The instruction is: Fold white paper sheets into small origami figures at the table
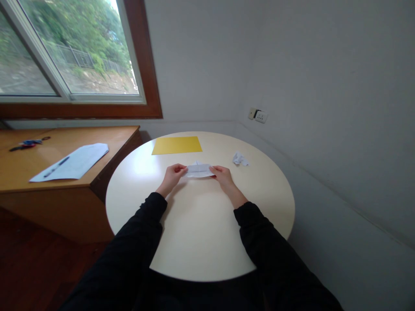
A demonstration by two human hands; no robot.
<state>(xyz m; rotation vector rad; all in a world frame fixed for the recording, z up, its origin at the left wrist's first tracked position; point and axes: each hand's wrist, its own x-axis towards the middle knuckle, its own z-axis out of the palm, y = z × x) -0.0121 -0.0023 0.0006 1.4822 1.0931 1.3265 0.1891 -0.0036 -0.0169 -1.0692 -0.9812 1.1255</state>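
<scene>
A folded piece of white paper (199,171) is stretched between my two hands over the middle of the round white table (201,233). My left hand (173,176) pinches its left end, and my right hand (224,176) pinches its right end. A crease runs along the paper, and a small point of it sticks up at the far edge. Beyond my left hand lies a flat yellow sheet (177,145). To the right of my right hand rests a crumpled white paper (240,159).
On the left, a wooden desk (116,149) bears white sheets (84,160) with a pen (57,166) on top. Scissors or similar small tools (29,144) lie farther left. A wall socket (260,116) sits behind the table, and a window (81,47) is at the upper left.
</scene>
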